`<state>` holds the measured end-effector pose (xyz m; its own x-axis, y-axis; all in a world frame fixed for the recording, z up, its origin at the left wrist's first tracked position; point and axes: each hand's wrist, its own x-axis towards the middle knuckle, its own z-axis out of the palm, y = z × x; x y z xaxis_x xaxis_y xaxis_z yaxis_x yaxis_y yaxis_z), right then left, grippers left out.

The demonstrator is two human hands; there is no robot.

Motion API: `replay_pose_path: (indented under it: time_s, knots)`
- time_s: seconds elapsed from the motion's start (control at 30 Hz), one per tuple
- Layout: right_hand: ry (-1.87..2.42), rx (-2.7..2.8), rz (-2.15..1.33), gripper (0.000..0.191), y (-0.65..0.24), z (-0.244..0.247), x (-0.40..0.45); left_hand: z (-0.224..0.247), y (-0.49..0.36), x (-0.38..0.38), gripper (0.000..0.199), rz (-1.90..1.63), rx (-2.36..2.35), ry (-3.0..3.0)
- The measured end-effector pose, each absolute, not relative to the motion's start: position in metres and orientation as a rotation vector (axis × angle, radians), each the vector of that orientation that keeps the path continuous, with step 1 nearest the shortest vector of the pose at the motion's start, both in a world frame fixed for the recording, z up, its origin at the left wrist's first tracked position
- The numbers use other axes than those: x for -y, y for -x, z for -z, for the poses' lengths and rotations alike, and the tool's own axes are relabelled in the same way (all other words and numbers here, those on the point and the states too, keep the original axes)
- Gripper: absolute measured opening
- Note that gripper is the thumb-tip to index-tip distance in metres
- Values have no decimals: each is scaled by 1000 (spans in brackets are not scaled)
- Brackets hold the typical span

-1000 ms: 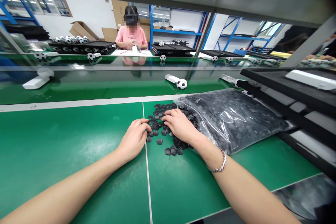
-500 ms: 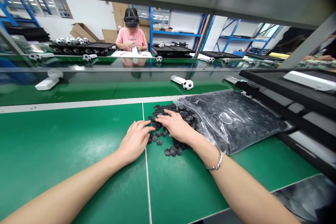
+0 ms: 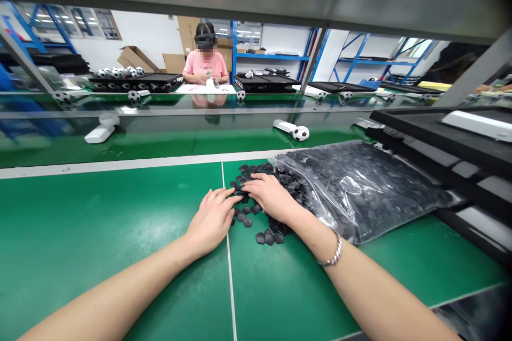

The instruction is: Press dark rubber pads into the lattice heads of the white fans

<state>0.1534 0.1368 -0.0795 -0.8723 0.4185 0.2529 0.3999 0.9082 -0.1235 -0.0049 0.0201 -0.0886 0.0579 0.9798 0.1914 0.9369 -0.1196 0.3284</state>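
1. Head view: dark five-sided pieces lay in a loose heap on the green table, between and under the two hands, spilling from the mouth of a clear bag.
2. The left hand was palm down at the heap's left edge, its fingers stretched out and apart, the tips at the nearest pieces.
3. The right hand reached over the heap from the right, fingers on the pieces and pointing at the left hand. Its thumb and palm were hidden, so whether it gripped anything could not be told.
4. A bracelet circled the right wrist.
5. The bag, full of more pieces, lay flat just right of that hand, near black trays stacked at the right.
6. A pale seam crossed the table beneath the left hand's fingers.
7. Past a white strip, a black-and-white ball with a white handle lay on a glossy belt.
8. Across the belt sat a co-worker in a pink shirt, before a blue shelf.
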Motion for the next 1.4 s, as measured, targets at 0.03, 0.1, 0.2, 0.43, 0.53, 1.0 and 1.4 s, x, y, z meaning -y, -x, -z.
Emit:
replay_pose_path:
  time_s: [0.03,0.1,0.2,0.43,0.53,1.0,1.4]
  knots:
    - [618,2791,-101,21,-154,78,-137,88,5,-20,37,-554,-2000,-2195]
    - [630,2796,-96,19,-154,76,-137,88,4,-19,37,-554,-1997,-2181]
    - [651,2792,-65,17,-154,75,-136,88,4,-19,37,-669,-1968,-2112]
    - [695,2685,-144,18,-158,74,-135,92,6,-20,37,-1015,-1864,-1952]
    - [534,2615,-336,17,-160,70,-130,96,12,-25,37,-1187,-1841,-1823]
    - [331,2851,-368,13,-148,69,-95,103,15,-38,36,-1542,-1915,-1411]
    - [368,2668,-117,27,-165,107,-138,77,203,-93,44,-1234,-2737,-1166]
